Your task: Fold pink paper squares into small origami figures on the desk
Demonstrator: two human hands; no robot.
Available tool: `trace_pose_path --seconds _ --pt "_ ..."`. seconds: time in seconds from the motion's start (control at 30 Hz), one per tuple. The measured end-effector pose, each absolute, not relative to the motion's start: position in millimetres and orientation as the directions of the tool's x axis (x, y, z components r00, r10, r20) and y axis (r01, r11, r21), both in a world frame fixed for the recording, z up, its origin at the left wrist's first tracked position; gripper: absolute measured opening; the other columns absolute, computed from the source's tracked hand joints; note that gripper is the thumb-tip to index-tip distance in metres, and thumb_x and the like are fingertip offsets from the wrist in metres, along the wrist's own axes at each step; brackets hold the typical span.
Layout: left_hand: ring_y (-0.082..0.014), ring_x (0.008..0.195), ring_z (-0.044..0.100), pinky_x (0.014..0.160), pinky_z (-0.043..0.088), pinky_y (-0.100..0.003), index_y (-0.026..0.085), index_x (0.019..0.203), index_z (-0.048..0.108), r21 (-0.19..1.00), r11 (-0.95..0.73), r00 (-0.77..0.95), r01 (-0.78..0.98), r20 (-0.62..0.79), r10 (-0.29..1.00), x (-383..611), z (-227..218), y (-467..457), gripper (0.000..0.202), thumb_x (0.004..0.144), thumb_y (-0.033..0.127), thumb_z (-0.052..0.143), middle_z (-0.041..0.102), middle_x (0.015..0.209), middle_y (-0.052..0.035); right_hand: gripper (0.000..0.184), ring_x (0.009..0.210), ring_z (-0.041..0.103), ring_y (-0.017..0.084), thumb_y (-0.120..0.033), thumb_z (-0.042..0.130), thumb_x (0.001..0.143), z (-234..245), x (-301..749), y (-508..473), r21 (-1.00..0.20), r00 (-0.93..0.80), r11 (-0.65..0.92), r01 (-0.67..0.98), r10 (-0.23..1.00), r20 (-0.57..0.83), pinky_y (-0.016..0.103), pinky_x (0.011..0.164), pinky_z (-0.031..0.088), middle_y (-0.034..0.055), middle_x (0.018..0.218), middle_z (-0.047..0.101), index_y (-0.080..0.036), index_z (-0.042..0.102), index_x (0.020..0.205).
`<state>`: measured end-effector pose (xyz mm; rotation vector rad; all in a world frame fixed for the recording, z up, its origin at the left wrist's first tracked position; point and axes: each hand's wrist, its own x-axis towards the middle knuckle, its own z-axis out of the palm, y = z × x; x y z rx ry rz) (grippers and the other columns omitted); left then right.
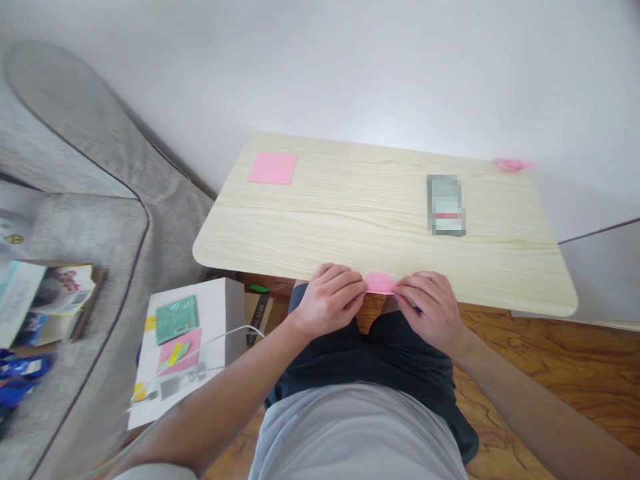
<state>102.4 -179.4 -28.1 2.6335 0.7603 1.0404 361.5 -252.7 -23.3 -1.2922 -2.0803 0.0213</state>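
At the near edge of the light wooden table, my left hand and my right hand both pinch a small folded pink paper. The paper lies between the two hands, with fingers curled over its left and right ends. A flat pink paper square lies at the table's far left corner. A small folded pink paper piece sits at the far right corner.
A blurred phone-like object lies on the table's right side. A grey sofa stands to the left. A white box with papers and a cable sits on the wooden floor beside my legs.
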Motion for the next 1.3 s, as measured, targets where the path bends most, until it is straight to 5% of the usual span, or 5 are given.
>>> trace_pose_path --seconds 0.4,0.57,0.7,1.03,1.3 --pt "-0.0191 0.093 0.068 0.09 0.05 -0.037 0.022 0.103 0.07 0.529 -0.775 0.495 0.345 0.599 0.629 118 -9 -171 0.015 0.09 0.015 0.069 0.077 0.096 -0.0037 0.016 0.099 0.069 0.024 -0.016 0.066 0.095 2 360 -236 -0.549 -0.142 0.42 0.723 0.868 0.476 0.044 0.093 0.053 0.0054 0.102 0.076 -0.025 0.07 0.107" --pt "-0.0162 0.084 0.068 0.08 0.053 -0.03 0.02 0.097 0.072 0.817 -0.492 0.398 0.303 0.36 0.844 133 4 -152 0.01 0.093 0.024 0.063 0.075 0.09 -0.0033 0.015 0.09 0.073 0.022 -0.037 0.066 0.098 14 361 -217 -0.8 0.025 0.181 0.572 0.971 0.238 0.037 0.085 0.057 0.0045 0.097 0.078 -0.025 0.073 0.104" --pt "-0.0147 0.078 0.066 0.071 0.05 -0.026 0.018 0.094 0.071 0.936 -0.282 0.415 0.211 0.176 0.893 144 5 -135 0.014 0.091 0.03 0.066 0.073 0.084 -0.0022 0.027 0.079 0.076 0.022 -0.048 0.074 0.091 14 362 -201 -0.948 0.071 0.023 0.318 0.996 0.048 0.034 0.074 0.06 0.0042 0.089 0.079 -0.024 0.072 0.103" --pt "-0.0105 0.063 0.065 0.058 0.046 -0.021 0.015 0.098 0.067 1.0 -0.029 0.529 -0.01 0.029 0.848 157 8 -116 0.02 0.084 0.028 0.074 0.066 0.07 0.0017 0.03 0.065 0.072 0.018 -0.047 0.085 0.08 7 370 -182 -0.99 0.092 -0.019 0.143 0.996 -0.006 0.031 0.062 0.058 0.0022 0.078 0.078 -0.023 0.074 0.094" --pt "-0.0095 0.063 0.064 0.057 0.047 -0.02 0.016 0.096 0.068 1.0 -0.014 0.541 -0.027 0.027 0.84 159 9 -119 0.019 0.082 0.027 0.075 0.066 0.071 0.0016 0.029 0.059 0.067 0.016 -0.046 0.086 0.079 8 366 -182 -0.992 0.097 -0.027 0.123 0.995 -0.015 0.029 0.056 0.055 0.0011 0.073 0.075 -0.022 0.074 0.09"
